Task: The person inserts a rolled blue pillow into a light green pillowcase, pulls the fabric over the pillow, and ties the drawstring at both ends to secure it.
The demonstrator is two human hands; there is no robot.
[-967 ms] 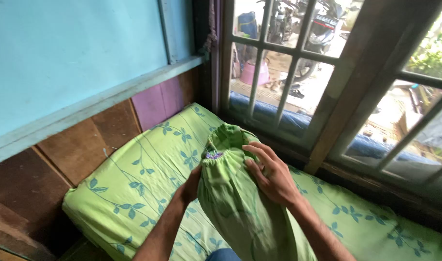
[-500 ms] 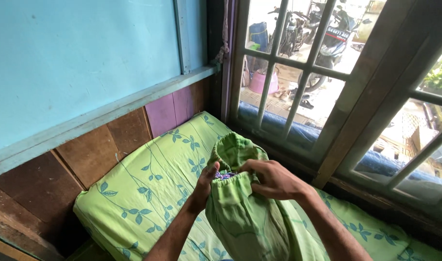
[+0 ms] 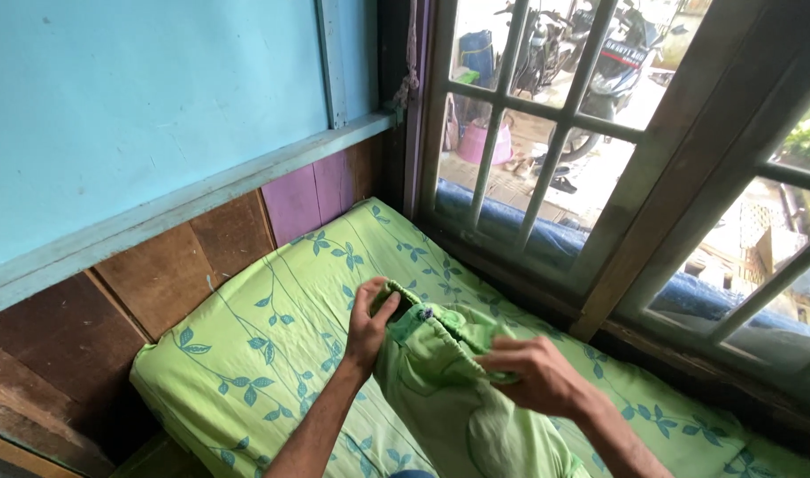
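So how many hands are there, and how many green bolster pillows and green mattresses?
Hands: 2, the left hand and right hand, both gripping the bolster cover
Green bolster pillows: 1
Green leaf-print mattresses: 1
Total: 4

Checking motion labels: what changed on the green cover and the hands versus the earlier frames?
The gathered open end of the green cover, upright before, is now folded down. Right hand moved from its side to grip the lower fold; left hand still pinches the end at its left edge. The leaf-print mattress and window are unchanged.
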